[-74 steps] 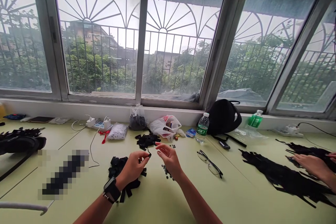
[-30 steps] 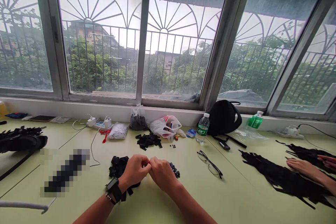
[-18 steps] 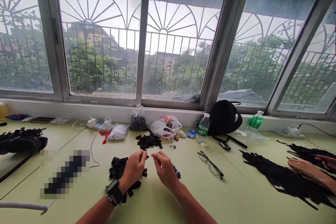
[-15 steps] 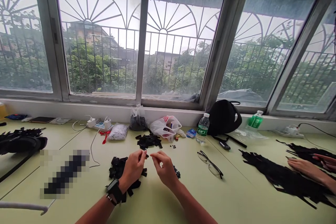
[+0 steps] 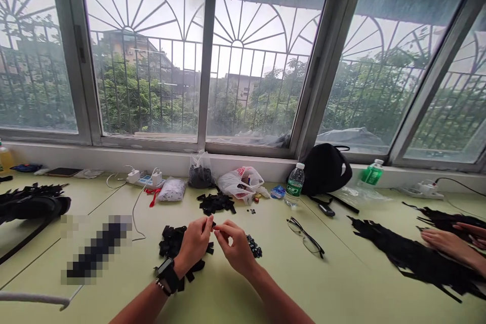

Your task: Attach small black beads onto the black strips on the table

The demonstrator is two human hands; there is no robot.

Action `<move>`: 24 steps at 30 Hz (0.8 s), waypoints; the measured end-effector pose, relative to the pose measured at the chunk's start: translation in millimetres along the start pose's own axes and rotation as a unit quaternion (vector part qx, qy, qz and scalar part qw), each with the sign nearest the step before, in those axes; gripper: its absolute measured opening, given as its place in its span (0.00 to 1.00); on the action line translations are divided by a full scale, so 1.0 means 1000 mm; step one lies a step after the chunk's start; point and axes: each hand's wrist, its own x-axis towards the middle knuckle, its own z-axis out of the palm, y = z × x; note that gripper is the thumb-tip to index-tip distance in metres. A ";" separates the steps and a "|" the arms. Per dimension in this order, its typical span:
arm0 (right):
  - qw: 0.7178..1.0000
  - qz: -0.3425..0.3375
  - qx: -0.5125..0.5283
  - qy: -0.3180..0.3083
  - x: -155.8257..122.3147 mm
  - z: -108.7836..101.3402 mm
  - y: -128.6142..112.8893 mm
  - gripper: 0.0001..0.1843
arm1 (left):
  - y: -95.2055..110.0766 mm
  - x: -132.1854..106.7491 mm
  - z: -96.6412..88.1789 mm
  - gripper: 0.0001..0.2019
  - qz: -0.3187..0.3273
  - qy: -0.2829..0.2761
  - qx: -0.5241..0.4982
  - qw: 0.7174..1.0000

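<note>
My left hand (image 5: 194, 244), with a dark watch (image 5: 167, 274) and a beaded bracelet at the wrist, is closed in a pinch. A small black piece (image 5: 213, 224) shows at its fingertips, mostly hidden. My right hand (image 5: 236, 249) is pinched too, its fingertips meeting the left ones at that piece; whatever else it holds is too small to make out. Under and beside the left hand lies a pile of short black strap pieces (image 5: 172, 243). Right of the right hand sits a cluster of small dark shiny parts (image 5: 255, 247).
Behind the hands are more black pieces (image 5: 216, 203), a white plastic bag (image 5: 243, 185) and a water bottle (image 5: 294, 185). Eyeglasses (image 5: 307, 238) lie to the right. At far right another person's hand (image 5: 442, 243) rests over long black strips (image 5: 402, 250). A white cable (image 5: 137, 217) runs at left.
My right hand has moved slightly left, so its fingertips now meet those of my left hand. More of the dark shiny parts shows beside it.
</note>
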 end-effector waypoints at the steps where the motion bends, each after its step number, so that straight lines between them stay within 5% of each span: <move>1: 1.000 0.002 0.007 -0.003 0.000 0.000 0.000 0.14 | 0.000 0.000 0.000 0.26 0.001 -0.003 -0.006 1.000; 8: 0.999 0.021 0.015 0.030 0.000 0.004 0.005 0.11 | 0.003 0.000 0.001 0.28 0.019 -0.045 -0.043 0.998; 13: 0.999 0.011 -0.013 0.037 0.002 -0.001 0.005 0.08 | 0.011 -0.001 -0.008 0.26 0.045 -0.057 0.021 0.997; 22: 0.986 0.066 -0.140 -0.064 0.015 -0.084 0.049 0.05 | 0.017 0.001 -0.034 0.05 0.053 -0.037 0.234 0.970; 24: 0.980 0.091 -0.137 -0.116 0.012 -0.093 0.059 0.06 | 0.016 -0.001 -0.033 0.12 0.103 -0.068 0.213 0.969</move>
